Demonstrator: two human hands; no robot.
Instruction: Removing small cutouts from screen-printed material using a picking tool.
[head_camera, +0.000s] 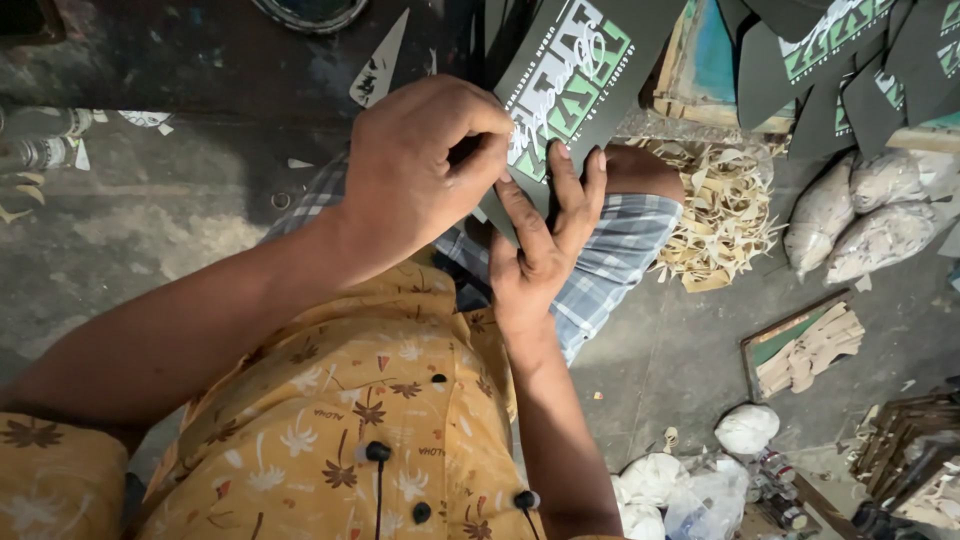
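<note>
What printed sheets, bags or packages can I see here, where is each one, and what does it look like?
Printed sheet: top centre, held by left hand and right hand; dark, with green and white print.
More printed sheets: top right, overlapping; same colours.
Pale sacks: right edge, lumpy, whitish.
White bags: bottom right, rounded.
Paper scraps: beside the knee, tan curls.

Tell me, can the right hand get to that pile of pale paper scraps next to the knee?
Probably yes. The right hand rests flat against the dark printed sheet, and the scrap pile lies close beside it with nothing between.
</note>
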